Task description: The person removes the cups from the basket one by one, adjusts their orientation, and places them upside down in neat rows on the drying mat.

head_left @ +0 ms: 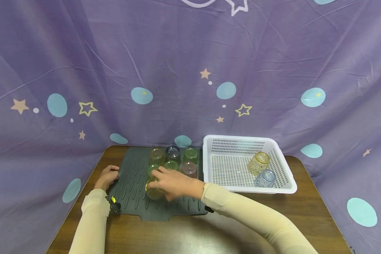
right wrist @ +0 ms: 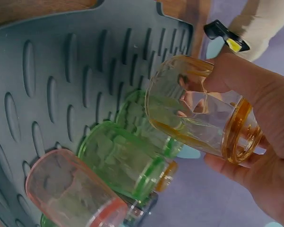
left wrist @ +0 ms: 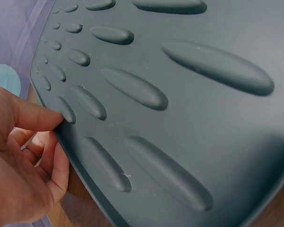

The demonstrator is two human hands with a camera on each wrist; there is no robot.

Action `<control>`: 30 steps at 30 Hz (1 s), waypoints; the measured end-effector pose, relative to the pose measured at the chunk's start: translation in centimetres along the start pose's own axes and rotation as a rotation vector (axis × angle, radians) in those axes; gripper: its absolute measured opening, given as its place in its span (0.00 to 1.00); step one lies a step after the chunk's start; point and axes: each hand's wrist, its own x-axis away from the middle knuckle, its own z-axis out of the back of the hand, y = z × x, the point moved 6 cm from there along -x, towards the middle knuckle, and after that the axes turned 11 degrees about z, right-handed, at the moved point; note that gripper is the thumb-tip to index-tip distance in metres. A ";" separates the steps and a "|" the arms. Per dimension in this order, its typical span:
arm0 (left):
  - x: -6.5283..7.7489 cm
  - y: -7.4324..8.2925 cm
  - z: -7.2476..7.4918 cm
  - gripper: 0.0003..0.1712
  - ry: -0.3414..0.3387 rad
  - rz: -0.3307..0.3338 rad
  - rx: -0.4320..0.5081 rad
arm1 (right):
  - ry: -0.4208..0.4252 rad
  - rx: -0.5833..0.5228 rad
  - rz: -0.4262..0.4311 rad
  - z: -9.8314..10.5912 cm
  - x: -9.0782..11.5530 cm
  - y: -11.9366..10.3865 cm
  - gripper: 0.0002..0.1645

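My right hand (head_left: 174,184) grips a yellow-amber drinking glass (right wrist: 193,106) above the front left of the glasses on the dark grey drying mat (head_left: 155,211). In the right wrist view its thick amber ring end faces my palm and its wide end faces the mat. Nearby on the mat stand a pink glass (right wrist: 71,184), a green glass (right wrist: 116,158), a dark blue glass (head_left: 173,152), another amber glass (head_left: 156,154) and more green ones. With thumb on top, my left hand (left wrist: 23,165) pinches the mat's left edge; its other fingers curl by the rim.
Right of the mat sits a white perforated basket (head_left: 228,169), holding a yellow patterned glass (head_left: 258,164) and a light blue glass (head_left: 265,179) at its right side. A wooden table (head_left: 184,234) lies beneath. Behind hangs a purple curtain (head_left: 177,53).
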 end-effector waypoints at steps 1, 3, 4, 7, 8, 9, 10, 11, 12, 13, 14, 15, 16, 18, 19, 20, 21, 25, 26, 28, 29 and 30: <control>0.0 0.0 0.0 0.30 0.000 -0.003 -0.001 | -0.010 0.003 0.000 -0.3 -0.1 0.0 0.44; 0.0 0.0 0.0 0.29 0.000 -0.001 0.000 | -0.028 0.004 0.000 -0.8 -0.4 -0.1 0.43; 0.0 0.0 0.0 0.29 -0.001 0.000 0.000 | -0.035 0.000 0.001 -1.1 -0.6 -0.2 0.43; 0.0 0.0 0.0 0.30 -0.004 -0.002 -0.001 | -0.056 -0.004 0.003 -1.8 -1.0 -0.3 0.43; 0.0 -0.1 0.0 0.29 -0.003 0.003 -0.001 | -0.062 -0.009 0.004 -2.0 -1.1 -0.3 0.43; 0.0 -0.1 0.0 0.30 -0.003 0.004 -0.003 | -0.069 -0.013 0.003 -2.2 -1.2 -0.4 0.43; 0.0 -0.1 0.0 0.30 -0.003 0.003 -0.003 | -0.077 -0.014 0.003 -2.4 -1.3 -0.4 0.43; -0.1 -0.1 0.0 0.30 -0.003 0.000 -0.005 | -0.085 -0.012 0.002 -2.6 -1.4 -0.4 0.43; 0.0 -0.1 0.0 0.30 -0.003 0.004 -0.003 | -0.093 -0.014 0.000 -2.8 -1.5 -0.4 0.44; -0.1 -0.1 0.0 0.30 -0.002 0.004 -0.003 | -0.101 -0.016 -0.002 -3.0 -1.6 -0.4 0.44; -0.1 -0.1 0.0 0.30 -0.002 0.006 -0.003 | -0.107 -0.016 -0.005 -3.2 -1.7 -0.4 0.43; -0.1 0.0 0.0 0.30 -0.003 0.003 -0.003 | -0.113 -0.020 -0.009 -3.3 -1.8 -0.4 0.44; -0.1 0.0 0.1 0.30 -0.003 0.002 -0.002 | -0.117 -0.024 -0.015 -3.5 -1.9 -0.4 0.44; -0.1 0.0 0.1 0.30 -0.003 0.003 -0.002 | -0.125 -0.033 -0.025 -3.8 -2.1 -0.3 0.44; -0.2 0.0 0.1 0.30 -0.001 0.001 -0.003 | -0.131 -0.043 -0.030 -4.0 -2.2 -0.3 0.45; -0.2 0.0 0.1 0.30 -0.002 0.000 -0.001 | -0.139 -0.055 -0.035 -4.1 -2.3 -0.3 0.45; -0.2 0.0 0.1 0.30 -0.002 -0.001 -0.002 | -0.150 -0.064 -0.040 -4.3 -2.4 -0.3 0.45; -0.1 0.0 0.0 0.30 0.004 0.001 -0.003 | -0.193 -0.098 -0.061 -4.9 -2.9 -0.3 0.46; 0.0 0.0 0.0 0.30 0.005 0.002 -0.004 | -0.203 -0.103 -0.067 -5.0 -3.0 -0.3 0.46; 0.1 0.1 0.0 0.30 0.009 0.001 -0.005 | -0.214 -0.106 -0.080 -5.2 -3.2 -0.3 0.47; 0.1 0.1 0.0 0.30 0.010 0.000 -0.004 | -0.215 -0.106 -0.086 -5.2 -3.3 -0.3 0.47; 0.1 0.0 0.0 0.30 0.009 0.000 -0.002 | -0.217 -0.109 -0.092 -5.2 -3.4 -0.3 0.47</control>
